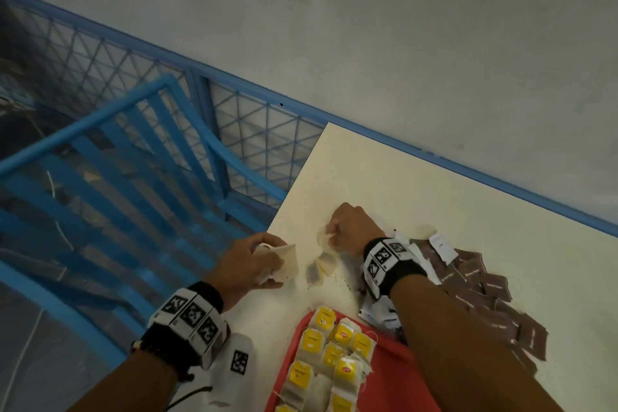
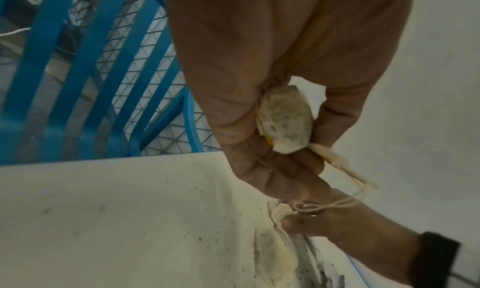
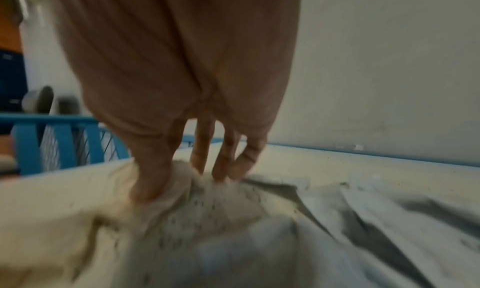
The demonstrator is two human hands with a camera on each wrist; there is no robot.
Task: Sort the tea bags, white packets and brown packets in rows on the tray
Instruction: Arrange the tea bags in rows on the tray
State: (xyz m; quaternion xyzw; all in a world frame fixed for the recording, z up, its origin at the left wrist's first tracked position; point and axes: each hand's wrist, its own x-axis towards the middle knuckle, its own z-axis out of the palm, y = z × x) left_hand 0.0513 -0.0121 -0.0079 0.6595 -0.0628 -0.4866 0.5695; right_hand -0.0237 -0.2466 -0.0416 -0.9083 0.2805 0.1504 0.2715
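My left hand (image 1: 269, 264) grips a bunch of beige tea bags (image 1: 289, 261) over the table's left edge; the left wrist view shows one crumpled tea bag (image 2: 285, 120) pinched between thumb and fingers, its string trailing. My right hand (image 1: 331, 235) pinches another tea bag (image 1: 323, 240) just above two loose tea bags (image 1: 317, 270); its fingers (image 3: 202, 159) dig into the bag paper (image 3: 207, 194). The red tray (image 1: 391, 378) holds rows of tea bags with yellow tags (image 1: 334, 351). Brown packets (image 1: 485, 291) and white packets (image 1: 381, 316) lie heaped under and beside my right forearm.
The cream table (image 1: 418, 197) stands against a grey wall, with tea crumbs (image 1: 341, 281) scattered near the tray. A blue metal chair (image 1: 133, 144) and a blue wire-mesh frame (image 1: 254, 130) stand off the table's left edge.
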